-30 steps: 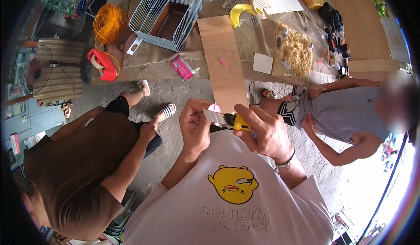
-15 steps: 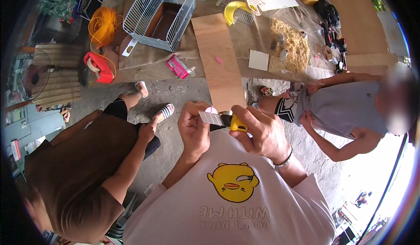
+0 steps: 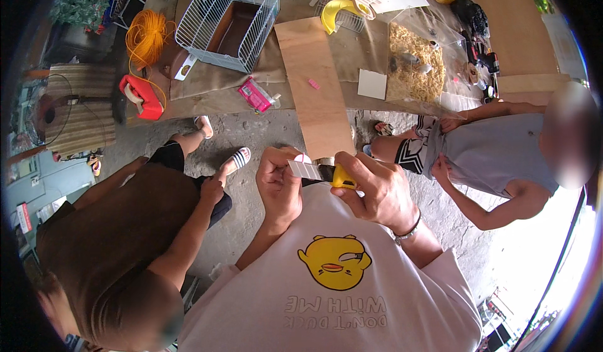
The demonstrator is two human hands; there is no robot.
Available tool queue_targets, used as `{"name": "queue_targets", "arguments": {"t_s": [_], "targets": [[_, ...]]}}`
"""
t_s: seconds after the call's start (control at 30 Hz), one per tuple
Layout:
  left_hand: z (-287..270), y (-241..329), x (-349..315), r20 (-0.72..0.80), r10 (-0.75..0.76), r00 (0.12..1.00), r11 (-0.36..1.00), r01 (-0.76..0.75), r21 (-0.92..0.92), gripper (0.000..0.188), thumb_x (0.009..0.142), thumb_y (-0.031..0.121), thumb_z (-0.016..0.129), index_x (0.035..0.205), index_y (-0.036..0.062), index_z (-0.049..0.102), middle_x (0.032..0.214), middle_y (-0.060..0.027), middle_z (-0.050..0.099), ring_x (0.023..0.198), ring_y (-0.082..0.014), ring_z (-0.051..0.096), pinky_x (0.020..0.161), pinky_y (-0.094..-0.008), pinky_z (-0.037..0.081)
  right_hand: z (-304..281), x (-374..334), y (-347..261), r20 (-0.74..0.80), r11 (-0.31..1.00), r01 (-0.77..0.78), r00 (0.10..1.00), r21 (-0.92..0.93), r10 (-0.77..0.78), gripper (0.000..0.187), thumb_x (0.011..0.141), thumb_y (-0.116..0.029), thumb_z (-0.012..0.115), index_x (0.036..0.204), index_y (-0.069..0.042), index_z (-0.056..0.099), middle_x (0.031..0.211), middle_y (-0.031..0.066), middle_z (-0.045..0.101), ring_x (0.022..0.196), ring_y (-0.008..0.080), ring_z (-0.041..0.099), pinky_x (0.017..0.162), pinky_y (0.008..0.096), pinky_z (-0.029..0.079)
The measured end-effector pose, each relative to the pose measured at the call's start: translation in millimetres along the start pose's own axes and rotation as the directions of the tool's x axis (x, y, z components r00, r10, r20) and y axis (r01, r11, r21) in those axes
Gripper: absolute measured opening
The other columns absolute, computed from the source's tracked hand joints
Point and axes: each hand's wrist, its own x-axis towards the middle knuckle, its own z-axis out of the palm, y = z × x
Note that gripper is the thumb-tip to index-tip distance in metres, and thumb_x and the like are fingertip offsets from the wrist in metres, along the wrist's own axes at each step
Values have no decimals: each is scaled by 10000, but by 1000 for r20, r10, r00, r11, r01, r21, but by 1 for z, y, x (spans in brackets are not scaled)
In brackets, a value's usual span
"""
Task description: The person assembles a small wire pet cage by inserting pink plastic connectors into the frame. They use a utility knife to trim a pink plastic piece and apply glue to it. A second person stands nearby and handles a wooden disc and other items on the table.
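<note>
My right hand [image 3: 377, 188] is closed around a snap-off utility knife [image 3: 342, 176] with a yellow and black body. Its wide pale blade [image 3: 304, 170], marked with slanting score lines, sticks out toward my left hand [image 3: 279, 182]. The left fingers are curled together right at the blade's tip. Beside them a small round pink-edged thing [image 3: 302, 158] shows behind the blade, though what the left hand holds is mostly hidden. Both hands are raised in front of my chest, close to the near end of a long plywood board [image 3: 317, 56].
On the table stand a wire cage [image 3: 251, 41], orange rope [image 3: 147, 38], a red tape dispenser [image 3: 143, 97], a pink packet [image 3: 256, 95] and a clear box of shavings with small animals [image 3: 414, 88]. One person [image 3: 113, 245] is at left, another [image 3: 496, 151] at right.
My hands and the knife stay almost in place; the blade has shifted very slightly right. The person at left leans a little further into view, and the small animals in the box have moved.
</note>
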Motion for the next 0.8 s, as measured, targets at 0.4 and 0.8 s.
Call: {"name": "queue_targets", "arguments": {"t_s": [0.4, 0.8], "targets": [[3, 5, -2, -17, -54, 998, 999, 54, -5, 316, 967, 226, 709, 1018, 45, 455, 931, -75, 561, 833, -116, 544, 712, -237, 476, 2, 7, -4, 22, 1000, 0, 1000, -16, 0, 437, 874, -381, 737, 1180, -101, 596, 823, 73, 620, 665, 287, 682, 549, 397, 529], [-3, 0, -3, 4, -17, 1000, 999, 17, 31, 236, 990, 182, 662, 991, 47, 467, 904, -84, 589, 765, -119, 565, 651, -244, 495, 3, 3, 3, 33, 999, -22, 999, 32, 21, 441, 880, -375, 732, 1188, -92, 593, 818, 89, 628, 661, 322, 674, 558, 425, 531]]}}
